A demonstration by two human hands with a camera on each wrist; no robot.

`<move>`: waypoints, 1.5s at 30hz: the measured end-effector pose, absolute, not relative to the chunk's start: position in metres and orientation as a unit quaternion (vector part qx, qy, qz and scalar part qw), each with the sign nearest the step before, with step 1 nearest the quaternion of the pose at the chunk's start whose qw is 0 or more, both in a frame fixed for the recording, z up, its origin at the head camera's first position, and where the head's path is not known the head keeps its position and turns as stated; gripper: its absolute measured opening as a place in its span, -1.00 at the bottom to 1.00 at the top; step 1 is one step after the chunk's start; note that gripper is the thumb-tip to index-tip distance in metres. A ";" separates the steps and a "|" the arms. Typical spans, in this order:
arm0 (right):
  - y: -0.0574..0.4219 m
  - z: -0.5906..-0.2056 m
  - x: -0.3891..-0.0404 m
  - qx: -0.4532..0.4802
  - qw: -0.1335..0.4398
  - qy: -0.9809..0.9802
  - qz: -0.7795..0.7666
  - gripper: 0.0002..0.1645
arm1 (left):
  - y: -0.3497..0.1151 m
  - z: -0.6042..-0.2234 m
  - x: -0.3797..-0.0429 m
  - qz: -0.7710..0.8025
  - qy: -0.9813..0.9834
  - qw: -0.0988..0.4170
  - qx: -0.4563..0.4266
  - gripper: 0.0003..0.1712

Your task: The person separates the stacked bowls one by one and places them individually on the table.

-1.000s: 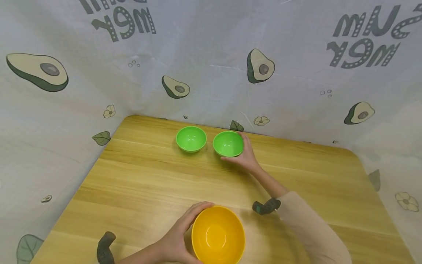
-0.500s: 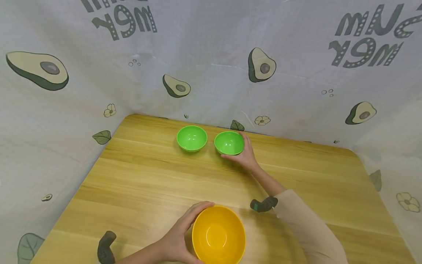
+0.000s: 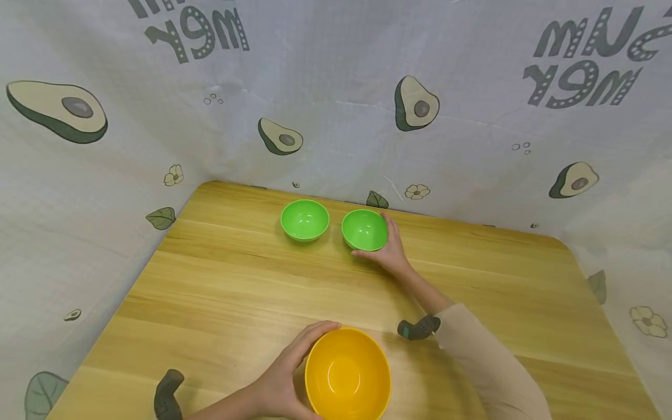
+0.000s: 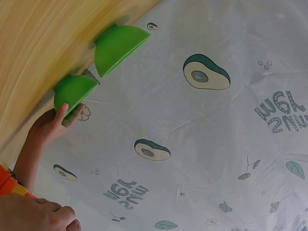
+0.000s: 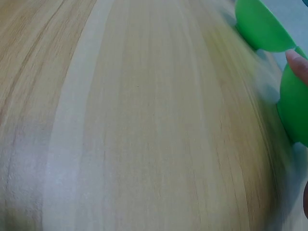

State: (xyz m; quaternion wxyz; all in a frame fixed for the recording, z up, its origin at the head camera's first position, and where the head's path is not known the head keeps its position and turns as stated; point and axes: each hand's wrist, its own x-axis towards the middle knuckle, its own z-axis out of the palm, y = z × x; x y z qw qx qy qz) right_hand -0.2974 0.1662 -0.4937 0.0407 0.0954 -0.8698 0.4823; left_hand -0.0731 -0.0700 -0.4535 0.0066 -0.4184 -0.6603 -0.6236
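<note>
In the head view, my left hand (image 3: pixel 283 373) curls around the left side of a yellow-orange bowl (image 3: pixel 348 373) near the front of the table. My right hand (image 3: pixel 390 252) reaches to the back and grips a green bowl (image 3: pixel 364 230) at its right side, thumb on the near side and fingers on the far side. A second green bowl (image 3: pixel 305 220) stands upright just left of it, with a small gap between them. Both green bowls look bare inside. The right wrist view catches only a fingertip (image 5: pixel 298 66) against the held green bowl (image 5: pixel 292 106).
The wooden table (image 3: pixel 226 291) ends at the back against a hanging white cloth (image 3: pixel 336 140) printed with avocados. Dark curved straps (image 3: pixel 168 394) show at both wrists. Bare wood lies between the yellow-orange bowl and the green ones.
The green bowl in my right hand has shifted very slightly to the right. My left hand and the yellow-orange bowl stay where they were.
</note>
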 end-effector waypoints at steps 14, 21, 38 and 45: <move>0.174 -0.489 -0.296 0.117 0.020 -0.870 0.478 0.42 | -0.070 -0.454 -0.070 -0.623 -0.667 0.007 -0.408 0.21; 0.182 -0.483 -0.292 0.129 0.028 -0.863 0.488 0.37 | -0.070 -0.456 -0.070 -0.621 -0.669 0.008 -0.408 0.20; 0.187 -0.429 -0.255 0.197 0.057 -0.787 0.582 0.02 | -0.070 -0.453 -0.069 -0.624 -0.669 -0.002 -0.404 0.22; 0.197 -0.440 -0.249 0.250 0.052 -0.746 0.615 -0.02 | -0.069 -0.454 -0.069 -0.624 -0.667 -0.002 -0.407 0.24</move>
